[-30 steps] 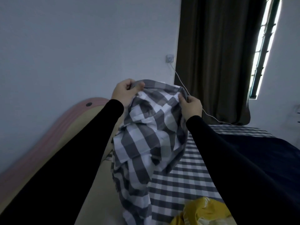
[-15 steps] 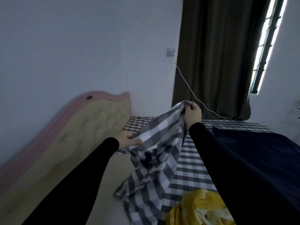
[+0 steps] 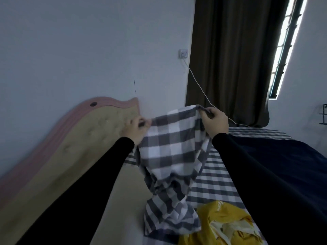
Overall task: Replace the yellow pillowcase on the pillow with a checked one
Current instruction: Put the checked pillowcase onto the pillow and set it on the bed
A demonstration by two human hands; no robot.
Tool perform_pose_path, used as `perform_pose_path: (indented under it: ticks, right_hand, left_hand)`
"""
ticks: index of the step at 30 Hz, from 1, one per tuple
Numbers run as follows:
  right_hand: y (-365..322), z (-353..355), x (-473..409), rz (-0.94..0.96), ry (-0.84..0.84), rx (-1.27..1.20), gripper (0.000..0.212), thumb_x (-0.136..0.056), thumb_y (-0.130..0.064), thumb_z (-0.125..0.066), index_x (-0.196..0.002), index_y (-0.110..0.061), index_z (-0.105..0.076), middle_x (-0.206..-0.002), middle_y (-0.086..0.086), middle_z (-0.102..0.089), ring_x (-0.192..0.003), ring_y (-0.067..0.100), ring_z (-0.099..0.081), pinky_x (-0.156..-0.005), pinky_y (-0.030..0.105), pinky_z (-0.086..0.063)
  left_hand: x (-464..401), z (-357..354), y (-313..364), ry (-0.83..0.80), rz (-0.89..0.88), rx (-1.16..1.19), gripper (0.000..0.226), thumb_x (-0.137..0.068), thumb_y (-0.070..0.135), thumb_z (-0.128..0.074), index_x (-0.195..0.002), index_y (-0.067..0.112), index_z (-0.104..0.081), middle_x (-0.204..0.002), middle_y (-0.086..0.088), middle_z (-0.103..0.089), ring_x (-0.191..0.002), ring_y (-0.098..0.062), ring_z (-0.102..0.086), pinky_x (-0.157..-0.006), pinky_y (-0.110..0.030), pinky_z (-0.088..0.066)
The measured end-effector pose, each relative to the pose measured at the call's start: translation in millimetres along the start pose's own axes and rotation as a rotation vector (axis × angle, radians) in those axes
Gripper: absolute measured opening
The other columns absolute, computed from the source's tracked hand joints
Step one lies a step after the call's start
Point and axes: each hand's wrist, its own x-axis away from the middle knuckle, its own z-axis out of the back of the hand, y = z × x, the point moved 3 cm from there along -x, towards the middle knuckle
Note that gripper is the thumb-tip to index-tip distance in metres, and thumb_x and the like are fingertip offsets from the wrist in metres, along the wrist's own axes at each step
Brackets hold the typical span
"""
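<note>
A grey-and-white checked pillowcase (image 3: 169, 156) hangs stretched between both hands above the bed. My left hand (image 3: 135, 129) pinches its upper left corner and my right hand (image 3: 215, 121) pinches its upper right edge. The cloth's lower end is bunched and trails onto the bed. The yellow pillowcase (image 3: 223, 225) lies crumpled at the bottom, just right of that trailing end. I do not see the pillow itself.
A padded beige headboard with a pink rim (image 3: 70, 147) runs along the left. The bed has a checked sheet (image 3: 217, 183) and a dark blue blanket (image 3: 286, 165) at right. A white cable (image 3: 200, 85) hangs from a wall socket (image 3: 183, 53) beside dark curtains (image 3: 230, 59).
My left hand has risen and taken a higher corner of the checked pillowcase, and the hands have moved apart, spreading the cloth wider than half a second ago.
</note>
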Motion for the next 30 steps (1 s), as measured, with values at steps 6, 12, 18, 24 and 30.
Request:
perform_pose_path:
  ticks: [6, 12, 18, 24, 30]
  right_hand:
    - [-15.9, -45.1, 25.3, 0.095, -0.524, -0.196, 0.010, -0.083, -0.018, -0.072, -0.080, -0.008, -0.073, -0.069, -0.001, -0.064, -0.070, 0.007, -0.056, -0.069, 0.028, -0.047]
    - [39.6, -46.8, 68.4, -0.091, -0.867, 0.146, 0.027, -0.074, -0.042, -0.078, -0.080, -0.018, -0.069, -0.078, -0.003, -0.069, -0.075, 0.012, -0.065, -0.075, 0.031, -0.050]
    - [93.3, -48.6, 87.9, -0.337, -0.656, 0.276, 0.042, -0.086, -0.050, -0.060, -0.084, -0.008, -0.062, -0.078, 0.008, -0.066, -0.077, 0.024, -0.063, -0.070, 0.036, -0.049]
    - [82.0, -33.3, 70.6, -0.451, -0.136, -0.017, 0.014, -0.094, -0.027, -0.052, -0.086, -0.015, -0.052, -0.073, -0.002, -0.054, -0.077, 0.023, -0.054, -0.059, 0.029, -0.037]
    - [78.4, -22.4, 61.2, -0.325, -0.265, 0.450, 0.017, -0.091, -0.033, -0.054, -0.092, -0.019, -0.064, -0.084, 0.002, -0.061, -0.079, 0.023, -0.054, -0.070, 0.030, -0.043]
  left_hand:
    - [38.0, -62.1, 46.8, -0.283, -0.161, 0.438, 0.024, -0.091, 0.024, -0.059, -0.110, 0.009, -0.058, -0.087, 0.005, -0.065, -0.073, 0.005, -0.061, -0.070, -0.012, -0.046]
    - [34.6, -40.6, 41.2, -0.065, -0.060, 0.566, 0.034, -0.090, 0.028, -0.063, -0.056, 0.024, -0.066, -0.053, 0.013, -0.059, -0.056, -0.010, -0.054, -0.065, -0.030, -0.044]
    - [32.2, 0.1, 11.9, 0.212, 0.012, 0.452, 0.034, -0.088, 0.046, -0.062, -0.068, 0.018, -0.060, -0.072, -0.002, -0.060, -0.071, -0.017, -0.057, -0.068, -0.031, -0.045]
    - [50.5, 1.4, -28.7, 0.342, 0.193, 0.280, 0.048, -0.092, 0.048, -0.053, -0.062, 0.010, -0.048, -0.064, -0.007, -0.050, -0.072, -0.028, -0.052, -0.066, -0.034, -0.038]
    - [47.9, 19.1, -19.9, 0.442, 0.214, 0.123, 0.057, -0.095, 0.047, -0.049, -0.054, 0.011, -0.032, -0.055, -0.005, -0.037, -0.070, -0.029, -0.044, -0.068, -0.037, -0.037]
